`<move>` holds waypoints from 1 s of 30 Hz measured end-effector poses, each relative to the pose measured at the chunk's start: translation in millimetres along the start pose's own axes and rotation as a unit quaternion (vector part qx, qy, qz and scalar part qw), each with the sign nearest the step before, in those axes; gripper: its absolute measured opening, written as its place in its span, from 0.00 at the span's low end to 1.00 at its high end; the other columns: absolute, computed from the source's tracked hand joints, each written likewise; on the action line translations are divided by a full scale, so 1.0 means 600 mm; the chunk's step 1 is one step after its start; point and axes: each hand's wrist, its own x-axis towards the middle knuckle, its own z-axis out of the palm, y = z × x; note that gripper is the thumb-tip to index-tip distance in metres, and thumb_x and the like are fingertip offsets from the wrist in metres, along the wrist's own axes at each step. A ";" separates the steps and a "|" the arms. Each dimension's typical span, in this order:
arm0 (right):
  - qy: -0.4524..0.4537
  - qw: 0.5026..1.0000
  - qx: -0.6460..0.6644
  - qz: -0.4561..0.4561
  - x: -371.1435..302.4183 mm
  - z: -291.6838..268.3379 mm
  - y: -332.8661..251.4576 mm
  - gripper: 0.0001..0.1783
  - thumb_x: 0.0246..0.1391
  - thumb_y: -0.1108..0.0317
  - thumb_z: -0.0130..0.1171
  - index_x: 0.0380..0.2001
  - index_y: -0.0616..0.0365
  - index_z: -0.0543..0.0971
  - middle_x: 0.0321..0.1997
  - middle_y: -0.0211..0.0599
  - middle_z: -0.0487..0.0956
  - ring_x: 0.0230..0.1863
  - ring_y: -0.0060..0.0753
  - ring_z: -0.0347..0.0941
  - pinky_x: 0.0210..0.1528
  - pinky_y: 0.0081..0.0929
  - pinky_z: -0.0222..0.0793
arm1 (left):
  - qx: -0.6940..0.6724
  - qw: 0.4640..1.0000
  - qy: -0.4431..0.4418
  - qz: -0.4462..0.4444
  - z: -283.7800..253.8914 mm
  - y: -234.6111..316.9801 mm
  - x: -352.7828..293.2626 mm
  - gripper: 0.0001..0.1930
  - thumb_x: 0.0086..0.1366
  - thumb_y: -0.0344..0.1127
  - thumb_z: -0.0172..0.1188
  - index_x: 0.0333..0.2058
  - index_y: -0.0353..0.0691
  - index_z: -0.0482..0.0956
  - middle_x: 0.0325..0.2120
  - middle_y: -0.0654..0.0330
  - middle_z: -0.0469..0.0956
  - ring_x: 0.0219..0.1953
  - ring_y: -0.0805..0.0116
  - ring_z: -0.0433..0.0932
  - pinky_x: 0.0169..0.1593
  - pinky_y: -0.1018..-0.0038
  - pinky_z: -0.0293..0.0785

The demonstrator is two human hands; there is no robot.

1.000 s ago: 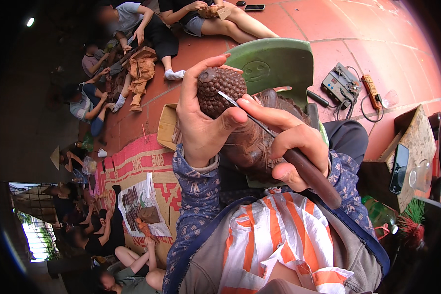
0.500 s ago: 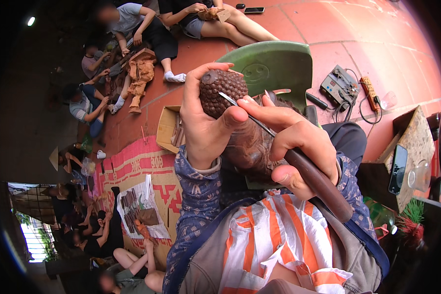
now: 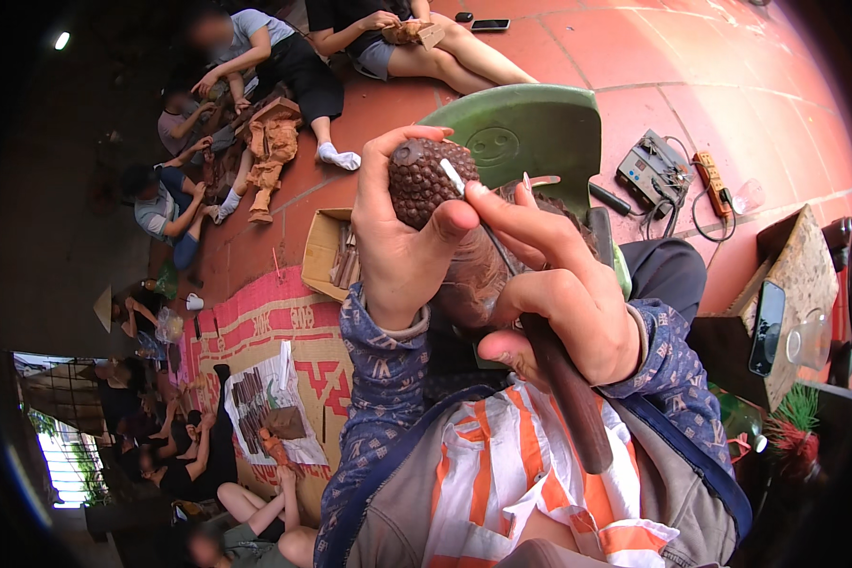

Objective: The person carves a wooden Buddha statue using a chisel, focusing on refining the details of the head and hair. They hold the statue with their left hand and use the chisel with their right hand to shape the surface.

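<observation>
My left hand (image 3: 402, 241) grips a dark brown carved wooden figure (image 3: 429, 180) whose rounded top is covered in small bumps. My right hand (image 3: 559, 289) holds a carving tool with a long dark wooden handle (image 3: 568, 398); its thin metal blade (image 3: 452, 176) rests against the bumpy top near my left thumb. Both hands are raised close in front of me, above my lap. An orange and white striped cloth (image 3: 530, 492) lies over my lap below them.
A green plastic chair (image 3: 525, 128) stands just beyond my hands. A cardboard box (image 3: 324, 248) lies left of it, and a power unit with cables (image 3: 653, 170) right. Other people sit carving on the red tiled floor (image 3: 691, 57) and woven mat (image 3: 256, 327).
My hands and the figure have shifted slightly; the blade tip now sits a little further to the right on the bumpy top.
</observation>
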 end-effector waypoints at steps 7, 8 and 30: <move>0.070 0.991 0.112 0.008 -0.011 -0.006 0.015 0.23 0.54 0.52 0.60 0.35 0.64 0.68 0.56 0.73 0.64 0.59 0.63 0.65 0.58 0.54 0.65 | -0.013 0.999 0.013 0.030 -0.001 -0.010 0.001 0.46 0.39 0.63 0.72 0.50 0.35 0.66 0.39 0.60 0.75 0.40 0.75 0.75 0.44 0.78 0.72; 0.071 0.990 0.124 0.009 -0.011 -0.009 0.013 0.24 0.55 0.52 0.60 0.36 0.64 0.67 0.55 0.72 0.64 0.58 0.62 0.67 0.56 0.52 0.68 | -0.010 1.000 0.011 0.026 -0.002 -0.009 0.000 0.46 0.40 0.63 0.72 0.50 0.35 0.66 0.39 0.60 0.75 0.40 0.75 0.75 0.44 0.78 0.72; 0.106 0.948 0.285 0.092 0.001 -0.022 0.026 0.13 0.53 0.61 0.55 0.27 0.62 0.75 0.48 0.66 0.76 0.40 0.39 0.79 0.46 0.31 0.71 | 0.015 1.000 0.007 0.009 -0.003 -0.002 -0.002 0.40 0.46 0.58 0.71 0.48 0.35 0.67 0.39 0.61 0.73 0.39 0.76 0.73 0.44 0.79 0.71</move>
